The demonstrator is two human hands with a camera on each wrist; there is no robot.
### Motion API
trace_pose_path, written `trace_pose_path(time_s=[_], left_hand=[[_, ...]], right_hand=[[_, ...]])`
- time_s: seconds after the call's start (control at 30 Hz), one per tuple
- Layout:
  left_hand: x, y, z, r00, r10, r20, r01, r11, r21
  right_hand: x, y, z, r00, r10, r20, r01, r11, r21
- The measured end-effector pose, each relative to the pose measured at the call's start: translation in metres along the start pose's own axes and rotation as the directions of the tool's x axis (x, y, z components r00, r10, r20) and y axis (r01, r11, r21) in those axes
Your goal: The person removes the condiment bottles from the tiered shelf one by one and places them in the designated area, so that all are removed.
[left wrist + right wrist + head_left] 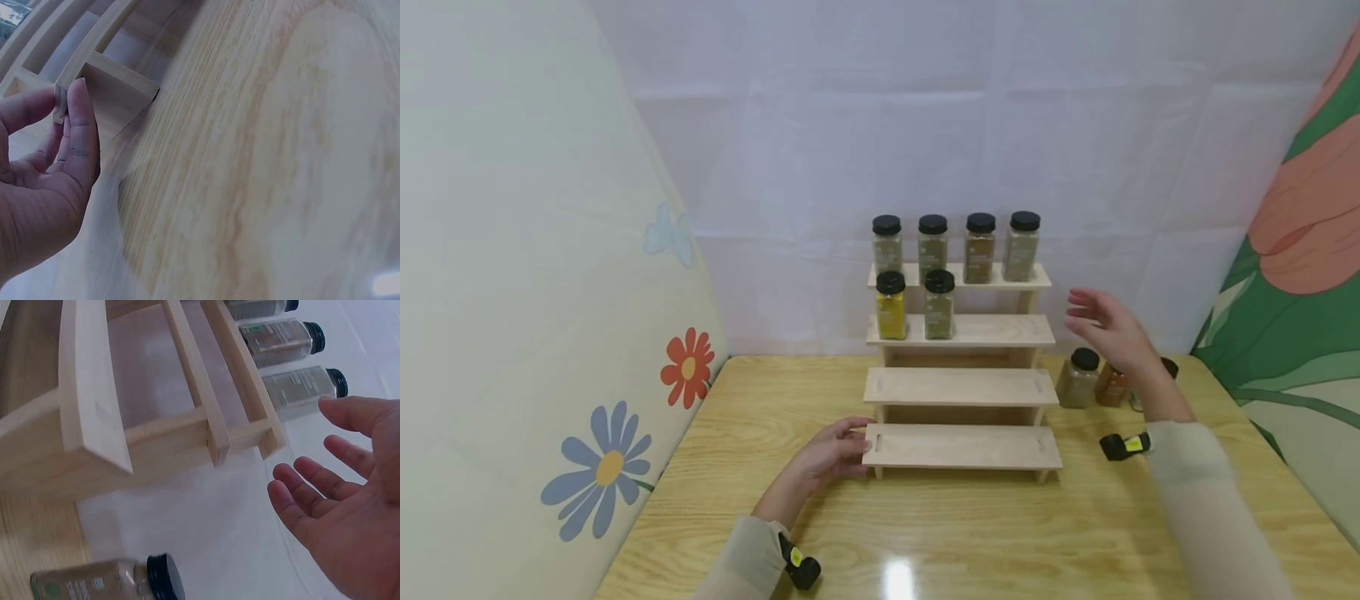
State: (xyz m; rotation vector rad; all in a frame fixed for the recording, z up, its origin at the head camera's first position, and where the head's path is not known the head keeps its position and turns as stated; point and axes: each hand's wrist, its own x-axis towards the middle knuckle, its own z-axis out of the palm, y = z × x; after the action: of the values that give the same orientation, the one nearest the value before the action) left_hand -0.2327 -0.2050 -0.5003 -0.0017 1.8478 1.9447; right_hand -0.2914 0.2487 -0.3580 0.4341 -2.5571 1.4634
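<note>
A light wooden four-step rack (962, 450) stands on the table. My left hand (831, 457) pinches the left end of its lowest shelf, thumb on one face and fingers on the other, as the left wrist view shows. To the right of the rack my right hand (1105, 325) is raised, fingers spread and relaxed, holding nothing. On the top shelf sit several black-capped spice jars, the rightmost jar (1021, 247) being nearest that hand. The second shelf holds a yellow spice jar (891, 307) and a green-brown spice jar (939, 307) at its left.
Right of the rack a tan spice jar (1078, 379) and a reddish spice jar (1111, 385) stand on the table (970, 533). Another jar is partly hidden behind my right forearm. A white cloth (820, 167) hangs behind; printed panels flank both sides.
</note>
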Motion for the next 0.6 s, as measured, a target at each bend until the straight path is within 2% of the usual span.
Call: trace_pose_path(time_s=[0.3, 0.6], left_hand=[[0.0, 0.0, 0.0, 1.0, 0.003, 0.01, -0.003, 1.0, -0.004], [0.001, 0.0, 0.0, 1.0, -0.005, -0.01, 0.005, 1.0, 0.006]], right_hand=[[0.013, -0.017, 0.019, 0.999, -0.045, 0.02, 0.044, 0.998, 0.052], [0.024, -0.028, 0.034, 0.997, -0.06, 0.044, 0.054, 0.99, 0.134]])
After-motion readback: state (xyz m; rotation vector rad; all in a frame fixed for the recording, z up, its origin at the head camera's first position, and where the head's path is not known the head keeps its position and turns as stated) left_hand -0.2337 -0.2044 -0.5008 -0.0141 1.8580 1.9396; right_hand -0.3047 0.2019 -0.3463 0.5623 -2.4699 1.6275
